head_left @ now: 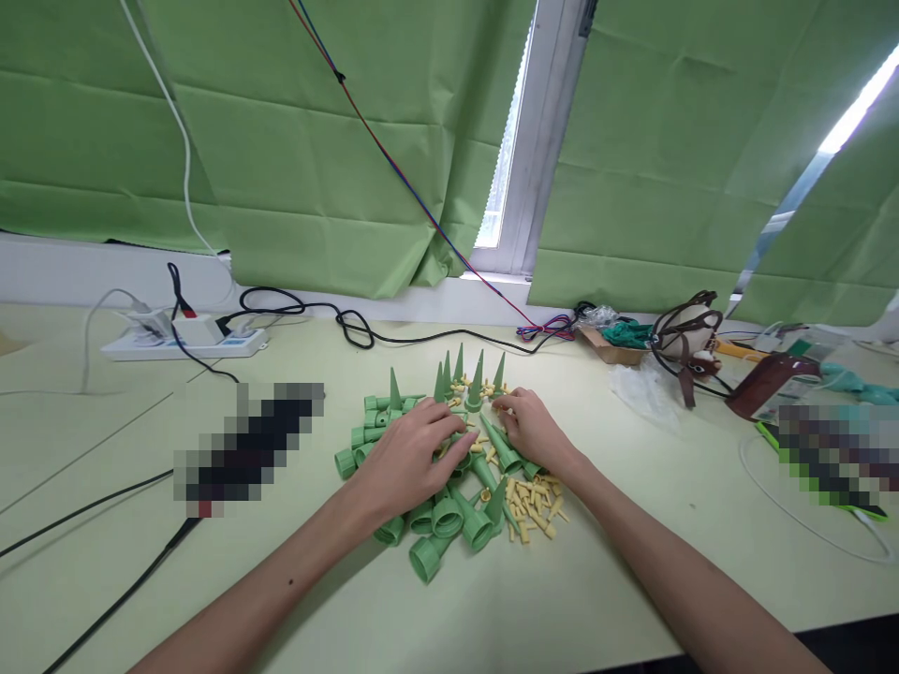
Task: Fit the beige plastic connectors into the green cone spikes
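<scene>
While the left hand [414, 454] arches over the heaped green cones [476, 527], the right hand [528, 426] curls its fingers at their far right | pinch: cannot tell, either hand | yellow pieces [537, 510]: beside cones on table [548, 608]

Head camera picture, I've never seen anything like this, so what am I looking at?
There's no machine here, just a person's two bare hands. The camera sits on their head, looking forward and down.

On the pale table is a pile of green cone-shaped pieces, several standing point up, with small yellow pieces among and beside them. The left hand reaches over the pile; the right hand is at its right side. Whether either holds a piece, I can't tell.

Farther back on the left lies a white power strip.
</scene>
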Tool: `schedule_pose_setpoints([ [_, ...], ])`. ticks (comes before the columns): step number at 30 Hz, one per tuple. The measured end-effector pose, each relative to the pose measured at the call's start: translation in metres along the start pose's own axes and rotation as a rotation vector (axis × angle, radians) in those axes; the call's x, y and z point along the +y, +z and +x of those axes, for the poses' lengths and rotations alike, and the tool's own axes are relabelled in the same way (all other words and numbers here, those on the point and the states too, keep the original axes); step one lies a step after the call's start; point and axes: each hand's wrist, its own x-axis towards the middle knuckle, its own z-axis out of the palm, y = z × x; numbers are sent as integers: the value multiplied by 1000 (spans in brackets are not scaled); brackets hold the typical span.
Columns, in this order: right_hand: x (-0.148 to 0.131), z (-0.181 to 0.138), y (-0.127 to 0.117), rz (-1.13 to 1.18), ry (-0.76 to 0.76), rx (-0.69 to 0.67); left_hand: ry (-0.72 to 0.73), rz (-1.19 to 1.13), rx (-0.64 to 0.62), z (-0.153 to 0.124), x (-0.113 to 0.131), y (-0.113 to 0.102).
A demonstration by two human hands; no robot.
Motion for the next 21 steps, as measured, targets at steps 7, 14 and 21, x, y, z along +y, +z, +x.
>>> schedule_pose_setpoints([
  [7,1,1,1,-13,-12,-20,1,-8,-3,1,0,1],
  [14,-3,0,-3,-64,0,20,4,-13,-5,0,-1,1],
  [21,-3,0,-4,-117,12,29,3,-18,-14,1,0,0],
])
